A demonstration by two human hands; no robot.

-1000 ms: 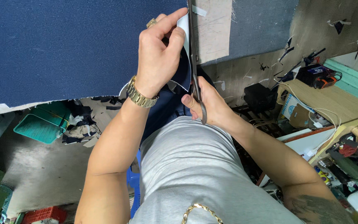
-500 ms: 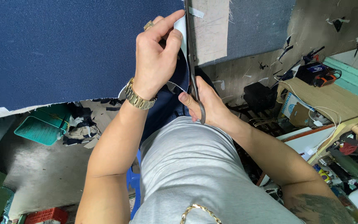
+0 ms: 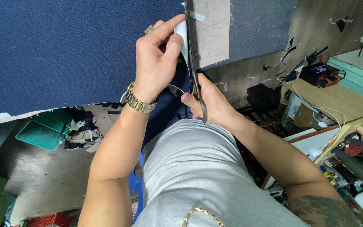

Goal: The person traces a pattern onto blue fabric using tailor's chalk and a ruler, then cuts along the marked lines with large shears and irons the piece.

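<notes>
My left hand pinches a white paper piece against the edge of the navy cloth, thumb and forefinger closed on it. My right hand is closed around the handles of dark scissors, their blades running up along the cloth's edge beside a tan pattern piece. The cloth lies spread over the table, its cut edge just above my lap. A gold watch sits on my left wrist.

Single camera on my head, looking steeply down my own chest, close over my left hand and right hand, navy fabric filling the upper frame, floor and cluttered worktop at edges
</notes>
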